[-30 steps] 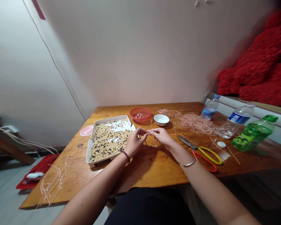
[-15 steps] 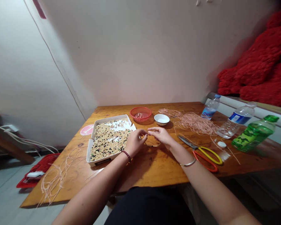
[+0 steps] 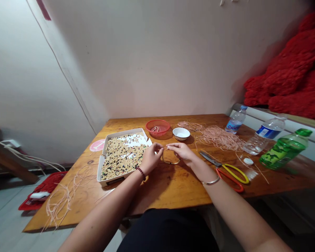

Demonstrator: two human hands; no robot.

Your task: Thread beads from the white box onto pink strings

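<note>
A small loop of pale beads, a beaded bracelet [image 3: 171,163], hangs between my two hands just above the table. My left hand [image 3: 151,156], with a dark red bead bracelet at its wrist, is closed with thumb and finger pinching the cord at one end of the loop. My right hand [image 3: 183,153], wearing a silver bangle, pinches the other end; its fingers lie close together. The cord ends in the fingertips are too small to make out. Left of my left hand stands a shallow box [image 3: 103,171] of tan, black and coloured beads.
Behind my hands are a red basket [image 3: 161,132] and a white bowl [image 3: 181,137]. Scissors [image 3: 215,161], a heap of pink cord [image 3: 220,137], a white cap [image 3: 248,161] and three bottles, one green [image 3: 283,150], lie to the right. More cord [image 3: 60,203] hangs over the left edge.
My fingertips have moved slightly apart, the left a little to the left. The bead loop stays hanging between them.
</note>
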